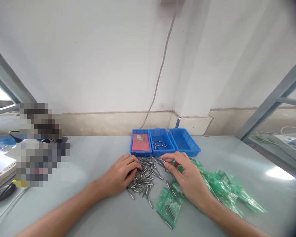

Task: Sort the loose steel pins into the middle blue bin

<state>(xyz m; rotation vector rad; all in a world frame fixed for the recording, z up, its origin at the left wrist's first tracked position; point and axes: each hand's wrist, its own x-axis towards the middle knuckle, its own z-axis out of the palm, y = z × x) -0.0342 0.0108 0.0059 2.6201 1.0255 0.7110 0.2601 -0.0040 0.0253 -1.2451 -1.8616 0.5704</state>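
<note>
A loose pile of short metal pins point(145, 179) lies on the table between my hands. My left hand point(123, 174) rests at the pile's left edge, fingers curled and drawn together; what its fingertips hold, if anything, is hidden. Over the right side of the pile, my right hand point(184, 172) brings thumb and index finger together around the end of a thin metal pin point(160, 161). Under and beside that hand lie green plastic bags point(220, 184) with metal parts inside. One small green bag point(169, 204) with several pins lies nearer to me.
Three blue bins stand behind the pile: the left bin point(141, 153) holds a pink sheet point(140, 146), the middle bin point(162, 152) a few pins, and the right bin point(185, 140) shows a bare floor. Cables and a dark mouse point(3, 192) lie far left. Metal frame posts flank the table.
</note>
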